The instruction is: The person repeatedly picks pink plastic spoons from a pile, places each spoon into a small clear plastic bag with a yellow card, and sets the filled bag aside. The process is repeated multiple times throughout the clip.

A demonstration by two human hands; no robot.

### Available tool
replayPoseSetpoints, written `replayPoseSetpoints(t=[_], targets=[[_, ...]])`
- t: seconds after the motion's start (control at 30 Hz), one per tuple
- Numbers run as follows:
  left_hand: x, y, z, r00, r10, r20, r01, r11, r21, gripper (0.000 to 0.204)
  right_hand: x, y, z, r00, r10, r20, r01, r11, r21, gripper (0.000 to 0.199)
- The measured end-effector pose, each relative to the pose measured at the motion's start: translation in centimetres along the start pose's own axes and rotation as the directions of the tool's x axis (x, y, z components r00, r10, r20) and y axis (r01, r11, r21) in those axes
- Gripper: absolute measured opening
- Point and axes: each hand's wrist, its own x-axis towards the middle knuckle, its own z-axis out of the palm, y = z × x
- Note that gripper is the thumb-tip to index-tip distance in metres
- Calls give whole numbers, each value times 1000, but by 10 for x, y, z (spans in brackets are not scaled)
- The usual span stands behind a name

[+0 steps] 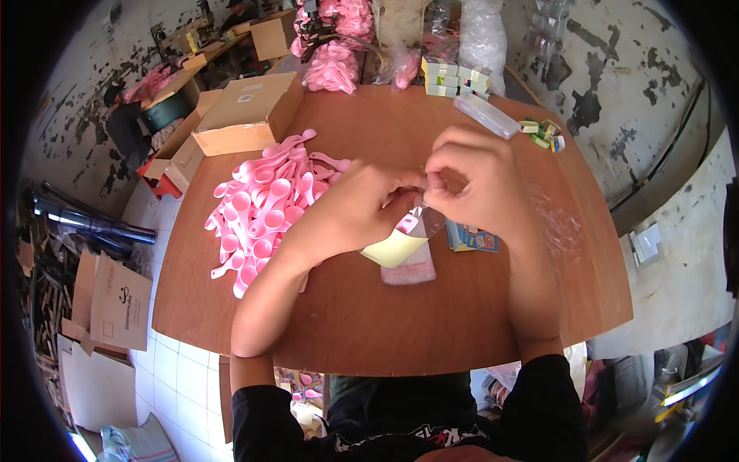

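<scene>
A brown wooden table [369, 323] is set mid-room, w/ white floor tiles [181, 385] seen below its near-left edge. The far and right walls [608, 69] are painted white, w/ dark patches where paint is flaked off. Flattened cardboard sheets [115, 308] are leaned at near left, beside dark rolled tubes [92, 223]. A second work table [192, 65] w/ cardboard boxes [273, 35] is placed at far left. The scene is lit by bright daylight; no lamp can be made out.
</scene>
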Motion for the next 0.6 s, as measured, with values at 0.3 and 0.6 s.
replayPoseSetpoints(t=[0.3,0.6], targets=[[-2,4,-5,950,-128,-284,-28,873,-487,20,-19,68,-34,907,417,-51,-26,177,984,17],[10,-15,2,938,-203,-282,117,949,-294,22,-162,216,-59,634,772,33,-722,577,383,27]])
